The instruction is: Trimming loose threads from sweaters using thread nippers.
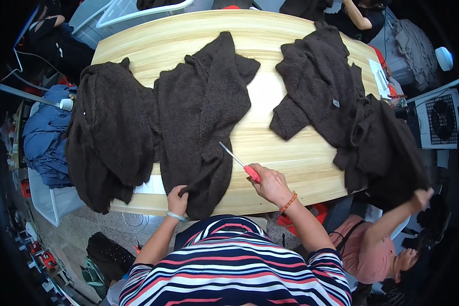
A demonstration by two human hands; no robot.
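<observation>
A dark brown knitted sweater (199,97) lies crumpled across the table in front of me. My left hand (177,200) is closed on its near edge, at the front of the table. In my right hand (271,184) is a red-handled tool (252,173) with a slim metal blade; its exact kind is hard to make out. The blade points up and left, its tip over or against the right side of the sweater. Another dark knitted garment (112,127) lies directly to the left, touching this one.
The wooden table (260,194) carries more dark knitwear (321,76) on its right. A co-worker in pink (364,250) at the right front holds part of that pile. Blue cloth (48,137) fills a white bin (51,199) at left. Other people stand at the far corners.
</observation>
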